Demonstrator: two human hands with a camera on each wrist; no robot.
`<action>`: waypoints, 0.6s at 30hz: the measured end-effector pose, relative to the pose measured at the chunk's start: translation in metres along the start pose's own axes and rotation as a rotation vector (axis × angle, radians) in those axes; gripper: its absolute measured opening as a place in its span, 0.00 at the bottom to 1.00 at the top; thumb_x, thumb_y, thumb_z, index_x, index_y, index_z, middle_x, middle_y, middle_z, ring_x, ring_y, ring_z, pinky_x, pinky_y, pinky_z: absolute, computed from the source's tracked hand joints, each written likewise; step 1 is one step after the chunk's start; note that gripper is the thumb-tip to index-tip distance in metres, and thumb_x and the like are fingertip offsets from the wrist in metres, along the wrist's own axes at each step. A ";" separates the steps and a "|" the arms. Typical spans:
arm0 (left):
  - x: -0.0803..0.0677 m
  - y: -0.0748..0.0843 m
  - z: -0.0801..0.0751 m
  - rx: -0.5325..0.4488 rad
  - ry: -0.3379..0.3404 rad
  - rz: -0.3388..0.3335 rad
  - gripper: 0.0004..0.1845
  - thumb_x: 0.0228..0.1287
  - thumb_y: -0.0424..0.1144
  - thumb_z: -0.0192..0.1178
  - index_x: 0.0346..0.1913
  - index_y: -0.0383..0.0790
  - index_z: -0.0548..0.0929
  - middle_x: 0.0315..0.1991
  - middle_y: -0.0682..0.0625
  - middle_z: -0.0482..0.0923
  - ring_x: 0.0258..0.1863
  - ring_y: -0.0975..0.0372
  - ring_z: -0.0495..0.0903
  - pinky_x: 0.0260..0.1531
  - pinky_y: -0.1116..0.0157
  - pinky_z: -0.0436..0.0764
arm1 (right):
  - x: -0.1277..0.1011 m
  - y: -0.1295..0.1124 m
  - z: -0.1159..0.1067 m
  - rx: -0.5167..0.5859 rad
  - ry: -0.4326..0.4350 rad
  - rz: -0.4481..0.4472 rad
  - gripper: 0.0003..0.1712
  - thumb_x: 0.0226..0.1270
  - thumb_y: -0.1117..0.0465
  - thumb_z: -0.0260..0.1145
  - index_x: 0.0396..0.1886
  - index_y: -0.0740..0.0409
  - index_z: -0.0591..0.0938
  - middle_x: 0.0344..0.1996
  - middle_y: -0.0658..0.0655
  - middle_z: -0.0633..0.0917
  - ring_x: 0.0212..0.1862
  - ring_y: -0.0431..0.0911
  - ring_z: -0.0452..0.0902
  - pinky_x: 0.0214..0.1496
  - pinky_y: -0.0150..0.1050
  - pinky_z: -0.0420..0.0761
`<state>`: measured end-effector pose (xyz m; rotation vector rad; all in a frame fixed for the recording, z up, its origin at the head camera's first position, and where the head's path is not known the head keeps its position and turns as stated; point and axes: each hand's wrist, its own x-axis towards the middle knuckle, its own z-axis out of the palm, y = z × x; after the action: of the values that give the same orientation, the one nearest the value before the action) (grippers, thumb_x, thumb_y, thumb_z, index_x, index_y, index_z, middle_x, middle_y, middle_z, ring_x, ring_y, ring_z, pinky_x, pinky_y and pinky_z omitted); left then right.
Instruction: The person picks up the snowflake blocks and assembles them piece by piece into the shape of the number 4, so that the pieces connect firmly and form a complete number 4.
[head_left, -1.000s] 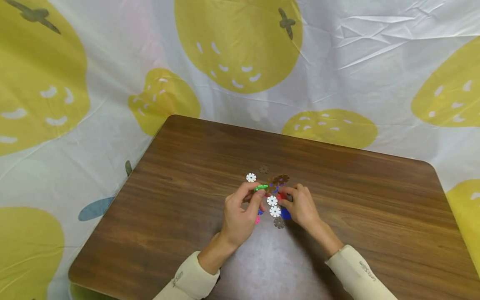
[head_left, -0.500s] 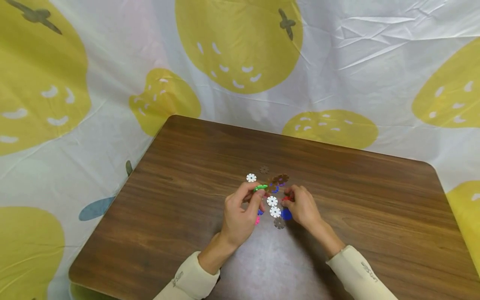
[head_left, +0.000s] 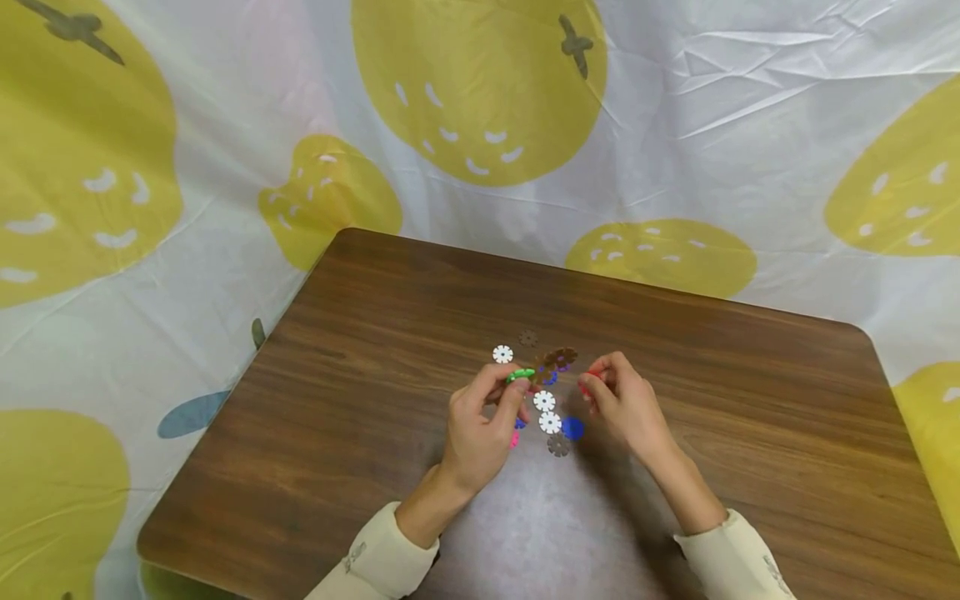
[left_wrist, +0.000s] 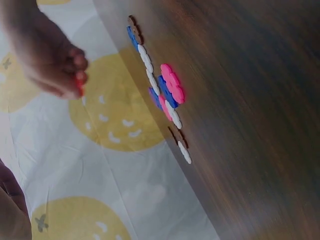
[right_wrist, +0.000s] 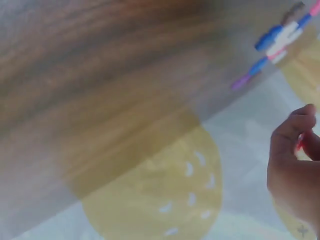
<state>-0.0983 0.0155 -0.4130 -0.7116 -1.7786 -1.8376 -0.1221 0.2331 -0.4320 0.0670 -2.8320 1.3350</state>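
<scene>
Green disc [head_left: 521, 375] pinched by left hand [head_left: 480, 427], seen nearly edge-on, long axis pointed roughly toward right hand [head_left: 630, 408] | red piece [head_left: 595, 372] pinched by right hand — held to left hand's right, apart from green disc | white discs [head_left: 550, 422] seen between hands, nearer the left

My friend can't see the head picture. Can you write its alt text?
A person's left hand pinches a green piece and their right hand a red piece above a brown table. White discs, a blue disc and brown discs lie nearby. Behind hangs a yellow-patterned cloth.
</scene>
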 end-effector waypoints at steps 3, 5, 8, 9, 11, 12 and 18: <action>-0.001 -0.001 0.000 -0.001 -0.001 -0.003 0.05 0.70 0.21 0.57 0.43 0.29 0.81 0.30 0.36 0.87 0.17 0.57 0.80 0.18 0.72 0.81 | -0.006 -0.009 -0.007 0.025 0.015 -0.030 0.09 0.78 0.54 0.63 0.46 0.54 0.76 0.20 0.54 0.82 0.20 0.48 0.77 0.22 0.33 0.74; -0.001 -0.001 0.000 0.000 -0.002 -0.003 0.05 0.70 0.21 0.58 0.43 0.30 0.81 0.30 0.36 0.87 0.17 0.57 0.80 0.18 0.72 0.81 | -0.010 -0.015 -0.012 0.009 0.051 -0.069 0.09 0.77 0.52 0.64 0.46 0.51 0.77 0.16 0.51 0.78 0.17 0.43 0.73 0.20 0.34 0.72; -0.002 -0.001 0.001 -0.002 -0.005 0.000 0.05 0.70 0.21 0.58 0.42 0.30 0.81 0.30 0.37 0.87 0.17 0.56 0.79 0.17 0.73 0.79 | -0.017 -0.028 -0.019 -0.020 0.115 -0.135 0.07 0.78 0.52 0.64 0.47 0.48 0.79 0.15 0.48 0.75 0.17 0.40 0.69 0.20 0.34 0.70; -0.002 -0.001 0.001 0.000 -0.006 0.000 0.04 0.70 0.21 0.58 0.42 0.30 0.81 0.29 0.37 0.87 0.17 0.56 0.79 0.17 0.73 0.79 | -0.019 -0.033 -0.021 -0.018 0.131 -0.154 0.07 0.78 0.52 0.63 0.48 0.48 0.80 0.16 0.48 0.75 0.17 0.39 0.69 0.20 0.34 0.70; -0.003 -0.001 0.002 -0.001 -0.009 0.003 0.04 0.70 0.21 0.58 0.42 0.30 0.81 0.29 0.37 0.87 0.17 0.55 0.79 0.17 0.74 0.78 | -0.023 -0.043 -0.027 -0.004 0.151 -0.182 0.07 0.80 0.54 0.61 0.51 0.48 0.80 0.17 0.48 0.76 0.18 0.40 0.69 0.20 0.34 0.70; -0.003 -0.001 0.002 0.000 -0.010 0.005 0.04 0.70 0.21 0.58 0.42 0.30 0.81 0.29 0.38 0.87 0.17 0.56 0.79 0.17 0.74 0.78 | -0.026 -0.048 -0.030 0.008 0.159 -0.191 0.07 0.81 0.55 0.60 0.52 0.48 0.80 0.18 0.49 0.76 0.18 0.40 0.69 0.20 0.33 0.69; -0.004 0.000 0.005 0.031 -0.011 0.023 0.04 0.69 0.21 0.59 0.42 0.30 0.82 0.27 0.40 0.86 0.18 0.59 0.80 0.22 0.73 0.81 | -0.036 -0.076 -0.044 0.134 0.237 -0.239 0.10 0.79 0.63 0.60 0.56 0.52 0.80 0.19 0.50 0.79 0.19 0.40 0.72 0.22 0.30 0.72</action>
<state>-0.0949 0.0207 -0.4159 -0.7289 -1.7942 -1.7905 -0.0836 0.2200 -0.3460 0.2242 -2.4504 1.3759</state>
